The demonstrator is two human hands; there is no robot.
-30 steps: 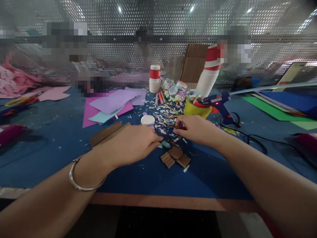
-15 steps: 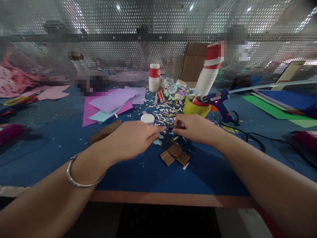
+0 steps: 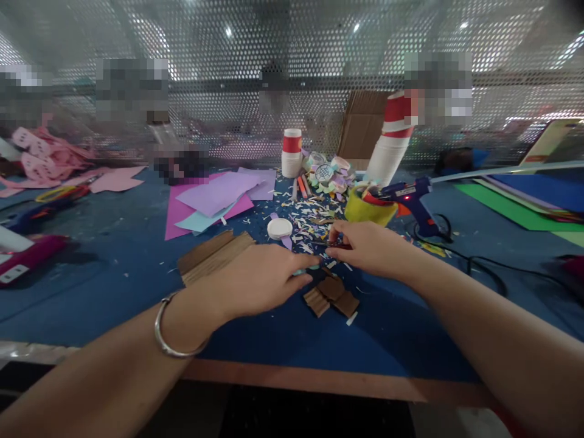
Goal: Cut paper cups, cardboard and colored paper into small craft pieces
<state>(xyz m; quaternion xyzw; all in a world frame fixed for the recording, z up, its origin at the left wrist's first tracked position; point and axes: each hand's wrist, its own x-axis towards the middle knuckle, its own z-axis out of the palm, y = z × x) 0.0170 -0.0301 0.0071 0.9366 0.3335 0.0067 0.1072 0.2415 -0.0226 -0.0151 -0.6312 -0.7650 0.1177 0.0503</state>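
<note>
Slim dark tool [image 3: 341,246]: pinched in right hand [image 3: 365,244], over paper scraps [image 3: 314,210]. Left hand [image 3: 262,277] nearby, loosely spread. Bare blue tabletop [image 3: 365,347] toward near edge [image 3: 292,376]. Yellow container [image 3: 368,210]: something red [image 3: 371,198] inside, seemingly.

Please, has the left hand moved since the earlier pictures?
Yes. Judged against the small cardboard pieces, which lie in place, the left hand has shifted rightward, closer to them.
</note>
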